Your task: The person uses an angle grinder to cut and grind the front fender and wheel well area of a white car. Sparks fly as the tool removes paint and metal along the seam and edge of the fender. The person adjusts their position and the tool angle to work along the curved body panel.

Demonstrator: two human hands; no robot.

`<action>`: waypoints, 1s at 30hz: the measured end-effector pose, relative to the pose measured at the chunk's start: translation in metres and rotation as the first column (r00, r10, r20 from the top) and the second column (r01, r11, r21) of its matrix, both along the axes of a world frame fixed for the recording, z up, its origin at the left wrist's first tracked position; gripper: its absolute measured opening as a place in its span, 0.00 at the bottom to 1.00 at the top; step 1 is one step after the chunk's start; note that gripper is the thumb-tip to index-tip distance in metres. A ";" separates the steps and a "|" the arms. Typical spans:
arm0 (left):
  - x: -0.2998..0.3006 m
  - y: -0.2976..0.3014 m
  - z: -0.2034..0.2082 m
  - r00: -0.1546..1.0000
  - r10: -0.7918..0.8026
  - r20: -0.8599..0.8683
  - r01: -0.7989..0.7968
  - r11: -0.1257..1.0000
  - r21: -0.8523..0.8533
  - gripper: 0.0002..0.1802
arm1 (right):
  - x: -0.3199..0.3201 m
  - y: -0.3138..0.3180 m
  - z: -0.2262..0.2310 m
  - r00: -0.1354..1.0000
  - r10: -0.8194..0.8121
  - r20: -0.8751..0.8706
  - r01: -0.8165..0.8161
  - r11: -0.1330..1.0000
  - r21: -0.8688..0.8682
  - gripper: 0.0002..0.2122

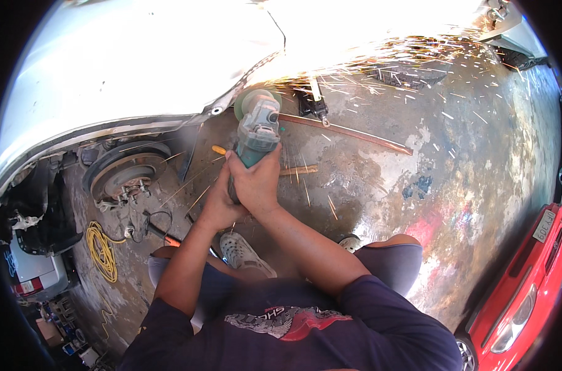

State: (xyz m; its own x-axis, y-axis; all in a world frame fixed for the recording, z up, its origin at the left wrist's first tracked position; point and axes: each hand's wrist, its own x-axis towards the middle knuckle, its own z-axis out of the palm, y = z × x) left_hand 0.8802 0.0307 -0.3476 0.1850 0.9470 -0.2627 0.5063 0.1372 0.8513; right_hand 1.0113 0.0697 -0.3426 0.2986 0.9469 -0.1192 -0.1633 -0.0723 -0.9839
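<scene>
Teal plastic, dulled by dust, forms the housing of one angle grinder [258, 133], situated at the lower edge of a white, smooth-painted car body [126, 80]. Two hands are clamped together on it: the right hand [259, 182] is closed round the housing, and the left hand [216, 201] is wrapped about the rear part, touching the right; the left fingers are largely hidden. One round, greenish disc [241, 104] sits at the tool's head, near the panel edge; exact contact is lost in glare. Numerous orange sparks [411, 52], thin and streaked, extend to the right. Beneath lies a concrete floor [380, 198], patchy and stained. On it, counted singly: one long, narrow, rust-brown strip [361, 137]; one short, flat, wood-coloured piece [299, 170]; one black device [312, 105] with a ringed end; one yellow coil of cord [100, 252]. At left, one circular metal brake disc [117, 177] bears several protruding studs. Two pale shoes [240, 252] show below the hands. One glossy red car [522, 297] occupies the lower right.
</scene>
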 end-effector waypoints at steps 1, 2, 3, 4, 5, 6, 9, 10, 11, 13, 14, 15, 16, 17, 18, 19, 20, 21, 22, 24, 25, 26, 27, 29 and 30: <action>-0.003 -0.002 -0.003 1.000 0.003 -0.016 -0.003 1.000 0.007 0.73 | -0.001 0.000 -0.001 1.000 0.000 -0.012 0.000 1.000 -0.001 0.33; -0.005 -0.004 -0.006 1.000 0.004 -0.030 -0.004 1.000 0.015 0.73 | -0.002 -0.001 0.000 1.000 -0.003 -0.022 0.003 1.000 0.000 0.33; -0.008 -0.005 -0.008 0.999 0.006 -0.045 -0.005 1.000 0.023 0.74 | -0.002 -0.001 0.000 0.999 -0.005 -0.033 0.005 1.000 0.000 0.33; -0.010 -0.005 -0.010 0.999 0.011 -0.050 -0.010 1.000 0.023 0.73 | -0.002 0.000 0.000 0.999 0.000 -0.033 0.000 1.000 0.006 0.33; -0.010 -0.005 -0.010 0.998 0.014 -0.053 -0.013 1.000 0.023 0.73 | -0.002 0.000 -0.001 0.999 0.003 -0.032 -0.002 1.000 0.013 0.33; -0.010 -0.005 -0.010 0.998 0.018 -0.056 -0.016 1.000 0.023 0.73 | -0.001 0.000 -0.001 0.999 0.006 -0.031 -0.005 1.000 0.020 0.33; -0.014 -0.003 -0.020 1.000 -0.002 0.025 0.001 0.998 0.056 0.73 | -0.004 0.001 -0.005 1.000 -0.004 -0.023 0.005 1.000 0.027 0.33; -0.015 -0.003 -0.022 1.000 -0.004 0.018 0.003 0.998 0.066 0.72 | -0.004 0.001 -0.006 0.999 -0.003 -0.033 0.004 1.000 0.018 0.33; -0.014 -0.004 -0.024 1.000 -0.005 0.011 0.004 0.997 0.074 0.72 | -0.003 0.000 -0.004 0.999 -0.002 -0.043 0.003 1.000 0.006 0.33; -0.015 -0.005 -0.024 1.000 -0.008 0.029 0.006 0.997 0.077 0.71 | -0.003 0.000 -0.002 0.999 -0.004 -0.048 0.005 1.000 0.013 0.33; -0.013 -0.003 -0.021 0.998 -0.013 0.058 0.009 0.997 0.071 0.71 | -0.002 0.002 -0.002 0.999 -0.009 -0.040 0.010 0.999 0.031 0.33; -0.010 -0.002 -0.018 0.996 -0.017 0.086 0.012 0.998 0.066 0.71 | -0.002 0.002 -0.002 0.999 -0.014 -0.032 0.016 0.999 0.049 0.33; -0.008 -0.002 -0.015 0.999 -0.006 0.039 0.004 0.999 0.042 0.71 | -0.001 0.001 -0.003 1.000 -0.019 -0.020 0.020 0.999 0.027 0.33; -0.006 -0.002 -0.011 1.000 0.009 -0.011 -0.008 1.000 0.022 0.71 | -0.002 0.001 -0.003 1.000 -0.020 -0.011 0.020 1.000 0.009 0.33; -0.006 -0.002 -0.009 0.998 0.022 -0.062 -0.022 1.000 0.003 0.71 | -0.002 0.001 -0.003 1.000 -0.021 -0.001 0.021 1.000 -0.008 0.33; -0.007 -0.001 -0.010 0.999 0.024 -0.028 -0.024 1.000 0.011 0.71 | -0.003 0.002 -0.004 1.000 -0.020 -0.010 0.020 1.000 0.012 0.34; -0.007 -0.003 -0.011 1.000 0.024 0.007 -0.024 1.000 0.013 0.71 | -0.003 0.001 -0.003 1.000 -0.020 -0.017 0.021 0.999 0.026 0.34; -0.007 -0.004 -0.012 0.999 0.024 0.041 -0.025 1.000 0.014 0.71 | -0.003 0.000 -0.003 0.999 -0.021 -0.025 0.022 0.999 0.039 0.34; -0.008 -0.005 -0.011 1.000 0.021 0.013 -0.021 1.000 0.011 0.71 | -0.002 -0.001 -0.003 0.999 -0.019 -0.030 0.020 0.999 0.033 0.33; -0.004 0.000 -0.003 0.999 0.015 -0.039 -0.014 1.000 0.013 0.71 | -0.001 0.002 0.000 0.999 -0.015 -0.037 0.016 0.999 0.030 0.33; -0.005 -0.001 -0.006 1.000 0.015 -0.007 -0.015 1.000 0.014 0.71 | 0.000 0.002 0.002 0.999 -0.010 -0.035 0.010 1.000 0.010 0.33; -0.005 -0.003 -0.010 1.000 0.017 0.023 -0.017 1.000 0.016 0.71 | 0.001 -0.001 0.004 0.999 -0.003 -0.036 0.003 1.000 -0.008 0.33; -0.005 -0.004 -0.011 0.998 0.019 0.054 -0.020 1.000 0.018 0.71 | 0.001 -0.002 0.005 0.999 0.004 -0.036 -0.004 1.000 -0.027 0.32; -0.003 0.000 -0.005 0.999 0.002 0.053 -0.004 0.999 0.032 0.71 | -0.002 0.003 0.000 1.000 -0.018 -0.022 0.018 0.999 0.029 0.32; 0.000 0.002 -0.003 0.998 -0.009 0.055 0.007 0.999 0.038 0.71 | -0.002 0.004 -0.002 0.999 -0.031 -0.013 0.032 0.998 0.056 0.32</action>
State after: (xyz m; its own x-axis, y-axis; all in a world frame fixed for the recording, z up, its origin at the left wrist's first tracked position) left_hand 0.8800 0.0326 -0.3502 0.2060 0.9544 -0.2162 0.4590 0.1009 0.8827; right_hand 1.0095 0.0741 -0.3446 0.3270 0.9424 -0.0702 -0.1768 -0.0120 -0.9842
